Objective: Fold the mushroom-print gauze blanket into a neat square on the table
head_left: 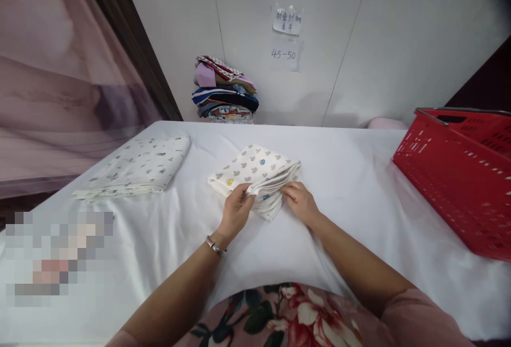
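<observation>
A white cloth (251, 168) printed with grey mouse-head shapes and a few blue and yellow ones lies folded in several layers at the middle of the table. My left hand (236, 209) pinches its near edge, thumb on top. At the right end of the same edge, my right hand (300, 202) grips the layers between thumb and fingers. The near edge is lifted a little, so the stacked layers show between my hands. Some fingertips are hidden by the fabric.
Another folded patterned cloth (139, 166) rests on the white-covered table (343, 166) at left. A red plastic basket (459, 176) stands at right. Behind the far edge rises a pile of folded textiles (225, 91), before a wall with paper signs (286, 21). A blurred patch covers the near left.
</observation>
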A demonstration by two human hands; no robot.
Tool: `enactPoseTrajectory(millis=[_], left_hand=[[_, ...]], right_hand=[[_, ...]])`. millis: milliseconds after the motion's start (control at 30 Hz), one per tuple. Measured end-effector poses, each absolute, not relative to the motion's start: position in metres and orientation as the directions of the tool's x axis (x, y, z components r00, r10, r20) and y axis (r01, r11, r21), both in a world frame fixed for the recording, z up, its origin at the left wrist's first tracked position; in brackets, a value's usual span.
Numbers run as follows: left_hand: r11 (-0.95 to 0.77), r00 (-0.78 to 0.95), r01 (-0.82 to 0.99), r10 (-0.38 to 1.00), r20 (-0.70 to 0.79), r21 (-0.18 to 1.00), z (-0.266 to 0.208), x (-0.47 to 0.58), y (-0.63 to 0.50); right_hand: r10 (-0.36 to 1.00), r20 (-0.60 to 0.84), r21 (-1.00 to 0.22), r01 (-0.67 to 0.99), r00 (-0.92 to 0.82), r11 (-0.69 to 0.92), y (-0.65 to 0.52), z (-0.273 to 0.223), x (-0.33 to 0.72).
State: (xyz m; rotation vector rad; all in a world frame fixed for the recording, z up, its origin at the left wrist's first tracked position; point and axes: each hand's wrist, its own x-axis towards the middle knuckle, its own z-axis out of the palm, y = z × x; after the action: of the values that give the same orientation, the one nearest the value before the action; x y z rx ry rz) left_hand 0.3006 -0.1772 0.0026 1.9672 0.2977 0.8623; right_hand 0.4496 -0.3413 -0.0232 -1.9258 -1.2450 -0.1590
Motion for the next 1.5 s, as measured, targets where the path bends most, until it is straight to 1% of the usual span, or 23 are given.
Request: enactPoseTrajectory(millis=[100,200,300,400,500,633,767,900,1000,1100,1233,1300,1367,1433,1500], left_hand=[[-0.622,0.714,-0.136,0.478,0.512,0.771,-0.001,0.301,-0.176],[-0.663,0.718,-0.151,0.436,0.542,0.733,-0.006,0.301,-0.174],[-0.668,0.725,-0.156,0.422,0.544,0.728,-0.008,0.3,-0.173],[-0.675,0.731,-0.165,0.406,0.548,0.719,-0.007,0.3,-0.173],[-0.681,0.731,-0.167,0.399,0.553,0.713,-0.005,0.3,-0.174],[-0.686,0.732,-0.168,0.395,0.555,0.709,-0.005,0.301,-0.175],[-0.69,0.73,-0.171,0.391,0.561,0.704,-0.006,0.301,-0.175],[-0.704,0.727,-0.16,0.39,0.565,0.692,-0.005,0.3,-0.174],[-0.717,0.719,-0.173,0.376,0.584,0.675,-0.004,0.3,-0.174],[-0.724,0.726,-0.184,0.356,0.588,0.665,-0.005,0.3,-0.174],[-0.728,0.727,-0.165,0.366,0.581,0.666,-0.005,0.299,-0.173],[-0.727,0.729,-0.166,0.364,0.58,0.666,-0.005,0.299,-0.173],[-0.725,0.729,-0.177,0.358,0.584,0.665,-0.005,0.299,-0.173],[-0.726,0.725,-0.187,0.352,0.591,0.662,-0.004,0.299,-0.173],[-0.727,0.724,-0.186,0.354,0.593,0.661,-0.004,0.299,-0.174]], right_hand=[[0.752,0.538,-0.433,0.891,0.38,-0.14,-0.34,-0.016,0.447],[0.795,0.538,-0.35,0.932,0.278,-0.089,-0.339,-0.012,0.446],[0.841,0.503,-0.319,0.947,0.198,-0.033,-0.338,-0.012,0.448],[0.872,0.463,-0.322,0.947,0.162,-0.005,-0.338,-0.012,0.449],[0.886,0.433,-0.324,0.946,0.163,-0.016,-0.335,-0.011,0.449],[0.891,0.411,-0.282,0.956,0.195,-0.079,-0.328,-0.013,0.446],[0.864,0.454,-0.255,0.961,0.217,-0.108,-0.324,-0.016,0.442],[0.83,0.52,-0.268,0.961,0.2,-0.064,-0.33,-0.013,0.438],[0.857,0.494,-0.252,0.967,0.147,-0.02,-0.335,-0.013,0.437],[0.878,0.461,-0.247,0.969,0.128,-0.012,-0.337,-0.016,0.44],[0.869,0.479,-0.243,0.97,0.124,-0.004,-0.332,-0.015,0.443],[0.847,0.51,-0.231,0.972,0.149,-0.032,-0.329,-0.012,0.442],[0.82,0.536,-0.218,0.971,0.202,-0.097,-0.326,-0.01,0.44],[0.815,0.531,-0.204,0.968,0.232,-0.143,-0.324,-0.01,0.438],[0.836,0.5,-0.197,0.97,0.225,-0.143,-0.323,-0.012,0.437]])
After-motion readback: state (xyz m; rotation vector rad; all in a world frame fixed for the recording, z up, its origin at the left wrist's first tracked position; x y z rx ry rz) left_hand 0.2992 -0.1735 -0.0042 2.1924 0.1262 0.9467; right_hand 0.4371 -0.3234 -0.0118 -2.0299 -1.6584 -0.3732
